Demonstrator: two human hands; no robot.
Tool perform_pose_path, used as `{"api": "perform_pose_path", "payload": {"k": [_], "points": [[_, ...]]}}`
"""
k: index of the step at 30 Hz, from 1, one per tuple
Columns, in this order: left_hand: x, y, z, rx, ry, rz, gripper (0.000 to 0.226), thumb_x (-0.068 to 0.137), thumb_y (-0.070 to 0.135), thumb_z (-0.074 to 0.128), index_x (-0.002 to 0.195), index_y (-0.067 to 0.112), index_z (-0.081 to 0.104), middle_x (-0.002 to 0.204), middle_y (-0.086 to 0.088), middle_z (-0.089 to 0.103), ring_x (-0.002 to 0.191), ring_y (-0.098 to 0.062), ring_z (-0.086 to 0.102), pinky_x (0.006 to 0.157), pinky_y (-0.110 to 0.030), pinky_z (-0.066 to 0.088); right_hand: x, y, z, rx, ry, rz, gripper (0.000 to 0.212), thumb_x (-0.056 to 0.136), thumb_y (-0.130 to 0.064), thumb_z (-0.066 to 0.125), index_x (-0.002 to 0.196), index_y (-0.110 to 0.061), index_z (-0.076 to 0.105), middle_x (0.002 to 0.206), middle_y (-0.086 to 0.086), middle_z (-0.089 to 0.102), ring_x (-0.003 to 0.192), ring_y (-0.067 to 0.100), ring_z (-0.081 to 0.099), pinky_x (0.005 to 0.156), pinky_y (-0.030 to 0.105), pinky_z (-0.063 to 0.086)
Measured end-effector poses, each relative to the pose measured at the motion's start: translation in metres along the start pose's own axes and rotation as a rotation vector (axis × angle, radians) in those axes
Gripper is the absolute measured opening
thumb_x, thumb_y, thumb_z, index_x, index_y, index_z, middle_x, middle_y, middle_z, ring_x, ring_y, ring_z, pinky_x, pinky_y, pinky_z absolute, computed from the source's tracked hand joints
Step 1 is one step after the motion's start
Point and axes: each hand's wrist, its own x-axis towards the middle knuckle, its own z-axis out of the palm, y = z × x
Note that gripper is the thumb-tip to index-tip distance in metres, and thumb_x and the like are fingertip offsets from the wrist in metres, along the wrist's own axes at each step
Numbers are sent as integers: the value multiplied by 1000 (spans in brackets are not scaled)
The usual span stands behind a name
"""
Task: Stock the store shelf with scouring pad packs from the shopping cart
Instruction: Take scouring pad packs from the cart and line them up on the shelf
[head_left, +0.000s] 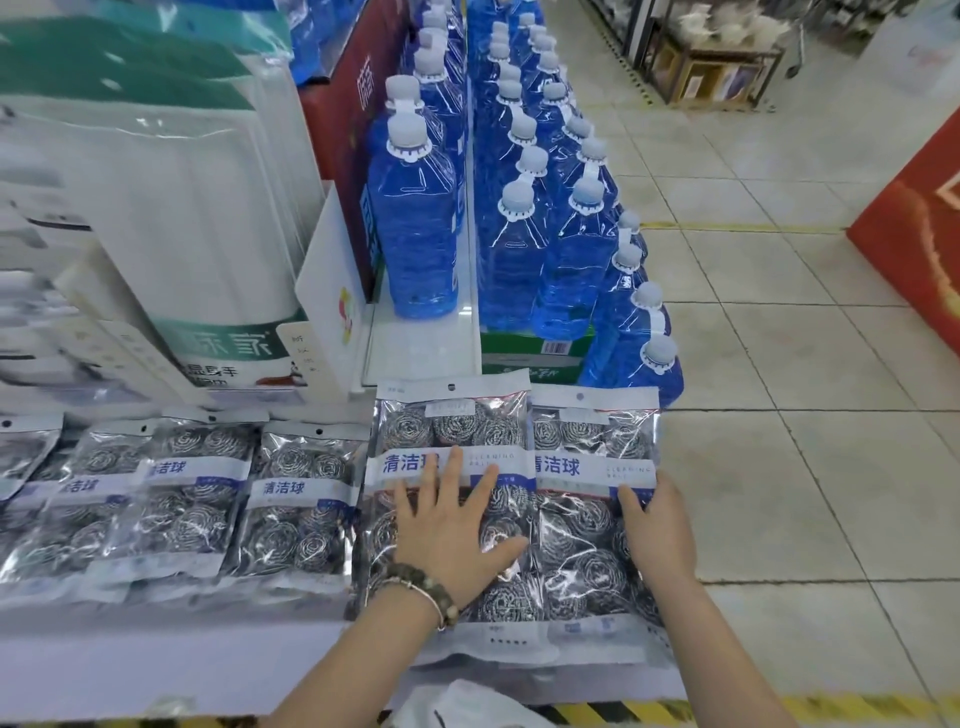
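Clear packs of steel scouring pads lie in a row on the white shelf (156, 670). My left hand (452, 535) lies flat with spread fingers on the second pack from the right (447, 426). My right hand (657, 535) rests along the right edge of the last pack (587, 447), fingers on its top face. Several more packs (296, 499) lie to the left, overlapping one another. The shopping cart is out of view.
Tall white and green product bags (171, 208) stand behind the packs on the left. Rows of blue liquid bottles (519, 208) stand behind and to the right. Tiled floor (805, 415) lies on the right, with a red display (914, 218) beyond. A white divider (332, 291) separates the shelf sections.
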Motion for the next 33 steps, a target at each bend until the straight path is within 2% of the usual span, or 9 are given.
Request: {"api": "perform_pose_path", "payload": {"k": [4,7,9,11,13,16,20,26,33], "points": [[4,10,0,44,-21,28,89,74,81,20,145,33,-8,148,-4,-30,137,-26,-26,109,-58,-12,-3,-3,-8,-116,83,-8,52,89,-24,60,134,-6,43,118,20,56,111,37,50,88,45,45],[8,19,1,47,-10,59,90,77,76,24,146,27,-7,148,-5,-30,136,-24,-28,107,-57,-15,-13,-20,-11,-276,143,-196,60,88,-23,59,142,-9,36,134,20,48,123,36,42,101,46,39],[10,22,3,34,-3,76,85,78,73,24,145,33,-10,148,-5,-31,136,-26,-28,105,-58,-17,-20,-34,-5,-382,34,-318,62,93,-33,53,147,-13,30,151,13,32,140,32,25,115,46,23],[12,23,5,44,8,90,82,76,72,18,144,37,-11,144,-6,-34,136,-28,-28,103,-59,-19,-25,-42,6,-513,-114,-371,66,95,-53,33,151,-22,17,159,5,10,146,26,4,117,43,4],[13,24,5,58,11,88,83,70,72,10,143,37,-10,142,-5,-36,136,-30,-28,99,-58,-22,-26,-38,14,-637,-183,-404,83,81,-74,-5,151,-30,5,159,1,-7,146,24,-9,115,44,-5],[14,25,5,70,17,83,83,70,72,8,144,37,-9,146,-5,-33,137,-31,-26,98,-58,-23,-19,-24,15,-706,-212,-430,101,62,-76,-33,149,-34,-4,153,-4,-20,144,19,-17,114,44,-9],[16,24,8,63,10,73,78,80,70,23,144,37,-9,141,-4,-36,137,-30,-26,99,-59,-22,-11,-12,5,-725,-216,-441,96,65,-76,-31,148,-35,-5,152,-6,-20,139,15,-21,115,44,-8],[22,28,12,105,3,64,78,81,69,22,144,36,-10,148,-8,-30,137,-31,-26,103,-62,-19,-14,-21,15,-748,-220,-446,90,63,-72,-36,142,-32,-16,151,-3,-23,139,18,-24,114,46,-12],[24,33,17,124,0,36,76,82,68,21,144,36,-10,150,-7,-26,138,-30,-24,105,-62,-14,-10,-17,18,-713,-219,-450,81,79,-68,-12,151,-33,1,159,0,-9,145,22,-13,116,49,-7]]}}
